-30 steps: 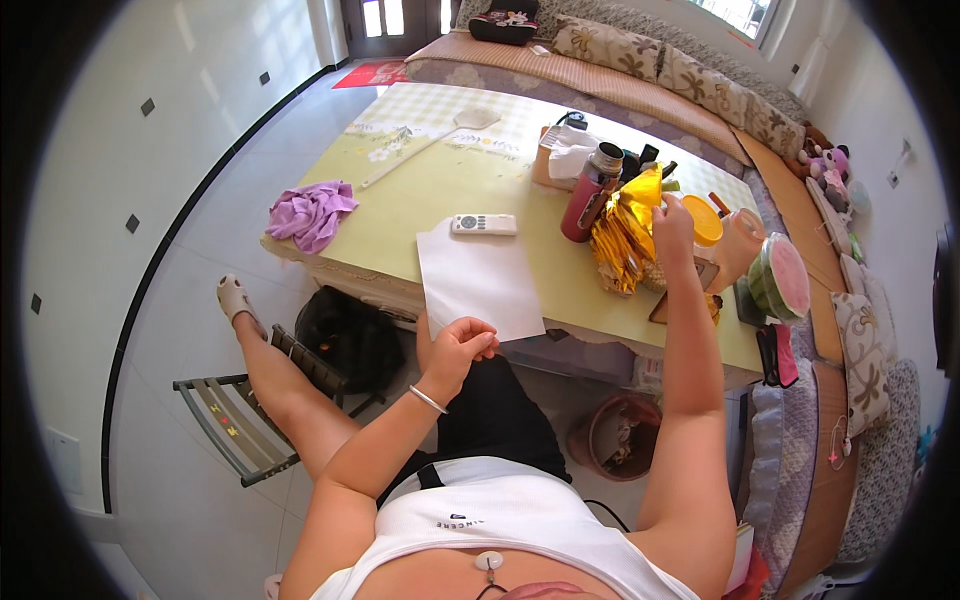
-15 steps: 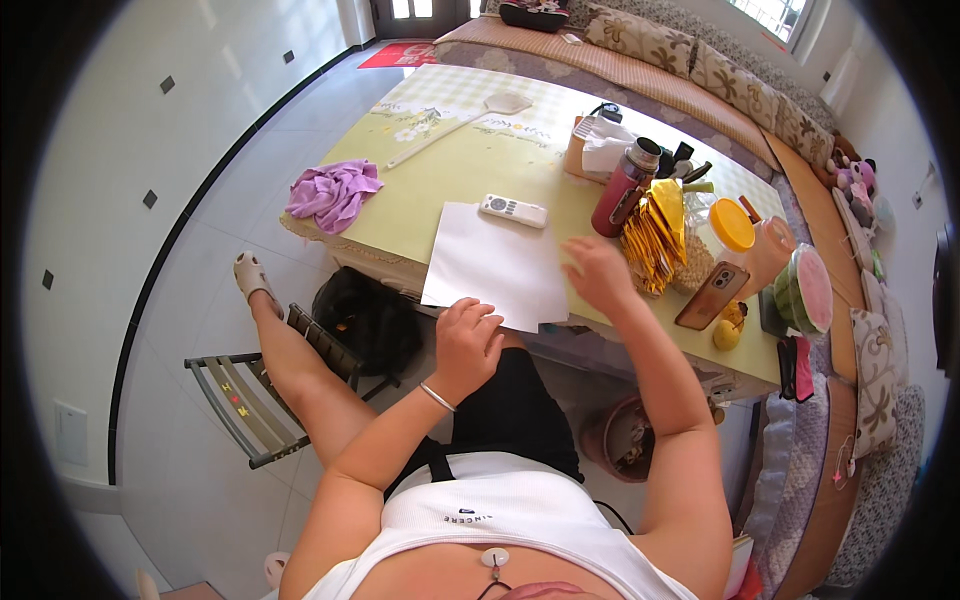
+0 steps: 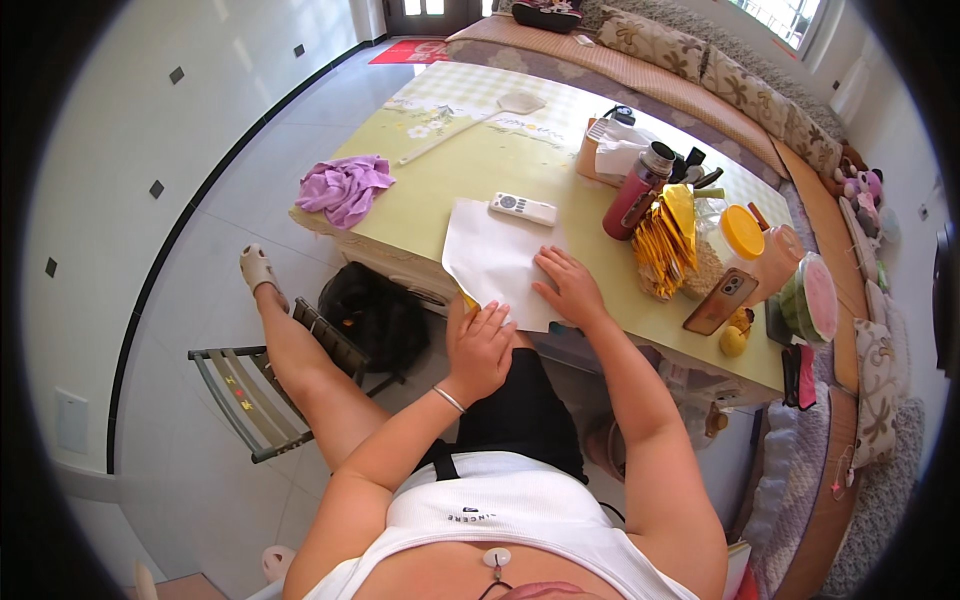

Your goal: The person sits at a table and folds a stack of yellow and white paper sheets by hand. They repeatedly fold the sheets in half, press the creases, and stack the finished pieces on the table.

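Observation:
A white sheet of paper (image 3: 500,250) lies at the table's near edge, its near left corner curled up with a strip of yellow showing beside it. My left hand (image 3: 482,345) has its fingers together over that corner, gripping the near edge; the thumb is hidden. Flat on the right part of the sheet rests my right hand (image 3: 570,285), fingers spread and holding nothing. A white remote control (image 3: 523,208) lies across the sheet's far edge, beyond both hands.
On the table's right stand a maroon thermos (image 3: 636,192), gold packets (image 3: 667,245), a yellow-lidded jar (image 3: 742,233), a phone (image 3: 720,300) and a cut watermelon (image 3: 812,298). A purple cloth (image 3: 343,190) and a fly swatter (image 3: 470,130) lie left. A folding stool (image 3: 250,400) stands below.
My right hand has come down and left onto the paper. My left hand has moved slightly right and further over the near edge, and the paper's near left corner has curled up.

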